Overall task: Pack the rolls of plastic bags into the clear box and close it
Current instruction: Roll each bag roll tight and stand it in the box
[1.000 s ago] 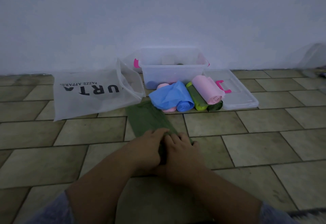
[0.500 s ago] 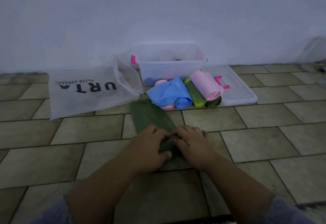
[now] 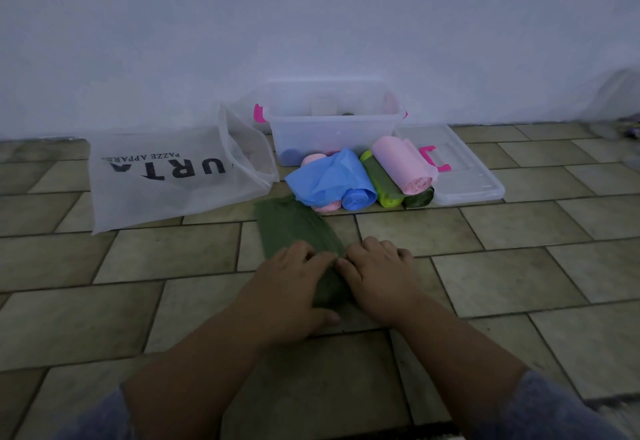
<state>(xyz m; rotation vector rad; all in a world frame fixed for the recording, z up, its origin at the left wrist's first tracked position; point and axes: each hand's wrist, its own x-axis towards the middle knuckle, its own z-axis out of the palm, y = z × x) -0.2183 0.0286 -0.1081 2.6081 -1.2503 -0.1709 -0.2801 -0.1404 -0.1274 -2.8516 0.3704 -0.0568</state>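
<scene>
A dark green plastic bag roll [image 3: 298,232] lies partly unrolled on the tiled floor, its flat strip running away from me. My left hand [image 3: 294,287] and my right hand [image 3: 377,273] press side by side on its rolled near end. Beyond it lie a blue roll [image 3: 332,180], a lime green roll [image 3: 379,180], a pink roll [image 3: 403,166] and a small dark green roll [image 3: 420,199]. The clear box [image 3: 332,128] with pink latches stands open against the wall, with a few things inside. Its clear lid [image 3: 464,173] lies flat to the right.
A translucent white bag [image 3: 166,176] with black lettering lies on the floor to the left, mouth toward the box. A white wall rises behind everything. Some blurred objects sit at the far right edge.
Both hands have moved forward along the dark green strip, so its rolled end is farther from me and less flat strip shows.
</scene>
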